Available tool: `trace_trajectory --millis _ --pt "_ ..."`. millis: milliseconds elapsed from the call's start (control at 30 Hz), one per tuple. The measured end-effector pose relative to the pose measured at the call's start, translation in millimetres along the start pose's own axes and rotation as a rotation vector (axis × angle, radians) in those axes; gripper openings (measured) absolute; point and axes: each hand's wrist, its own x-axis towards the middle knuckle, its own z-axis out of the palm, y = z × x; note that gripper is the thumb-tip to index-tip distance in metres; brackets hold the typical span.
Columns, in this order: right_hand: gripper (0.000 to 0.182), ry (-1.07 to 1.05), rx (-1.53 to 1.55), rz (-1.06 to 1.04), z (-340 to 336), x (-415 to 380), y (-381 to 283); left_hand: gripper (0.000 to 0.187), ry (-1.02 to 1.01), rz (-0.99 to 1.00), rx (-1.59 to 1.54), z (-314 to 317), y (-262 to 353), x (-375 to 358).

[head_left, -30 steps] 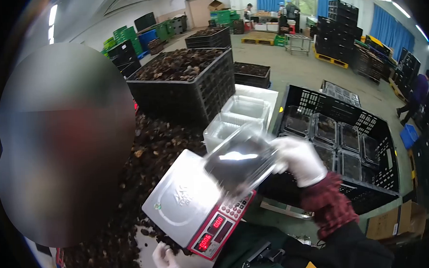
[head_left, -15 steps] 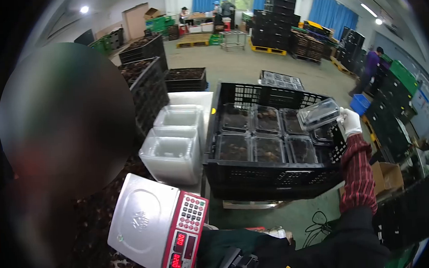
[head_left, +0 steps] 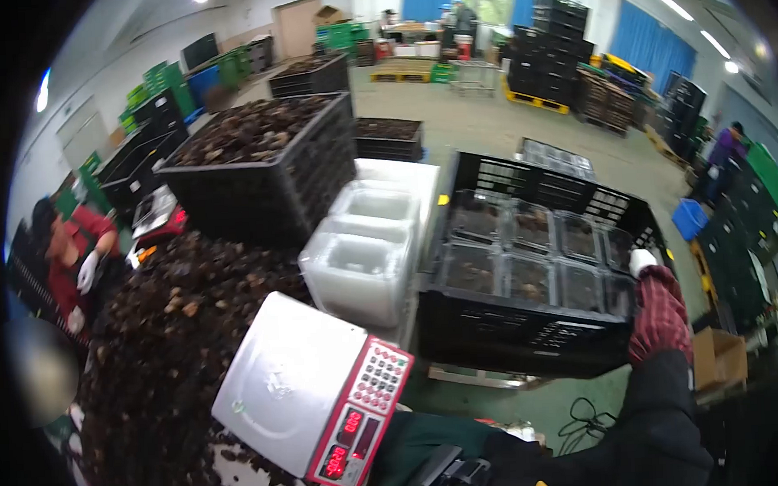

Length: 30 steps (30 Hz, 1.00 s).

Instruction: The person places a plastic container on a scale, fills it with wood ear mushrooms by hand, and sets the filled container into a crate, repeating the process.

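My right hand (head_left: 642, 261), in a white glove, is at the right end of a black crate (head_left: 514, 331). It looks closed at the edge of a clear plastic box (head_left: 621, 295) down in the crate's near right corner; the fingertips are hidden. Several other lidded clear boxes (head_left: 528, 280) with dark contents fill the crate in two rows. My left hand is out of view. Left of the crate stand stacked clear plastic tubs (head_left: 356, 279). A scale (head_left: 282, 387) with a bare silver plate and lit red digits lies closer to me.
A heap of dark brown pieces (head_left: 167, 339) covers the table on the left, with a large full bin (head_left: 231, 193) behind it. A co-worker in red (head_left: 68, 257) sits at far left. Cables (head_left: 588, 424) and a cardboard box (head_left: 719, 356) lie on the right.
My right hand has lowered the clear box from above the crate into its right end. The view has swung left, showing more of the heap and a co-worker.
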Motion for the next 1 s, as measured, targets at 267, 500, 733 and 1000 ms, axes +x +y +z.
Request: trace_trajectory --millis 267,500,733,1000 --pt "0.039 0.239 0.873 -0.446 -167.8 -25.7 -232.8 0.015 -0.047 -0.292 -0.052 14.4 0.7 -17.8" --pt "0.035 0.644 0.597 -1.451 -228.3 -173.6 -468.3 0.018 -0.039 -0.307 -0.039 4.8 4.1 -9.8" --pt "0.016 0.011 0.739 -1.497 -203.1 -191.5 -504.0 0.018 -0.072 -0.341 0.011 10.8 -0.7 -15.1" --pt "0.02 0.129 0.805 -1.396 -220.2 -200.7 -495.8 0.019 -0.137 -0.36 -0.013 8.7 -0.5 -14.9"
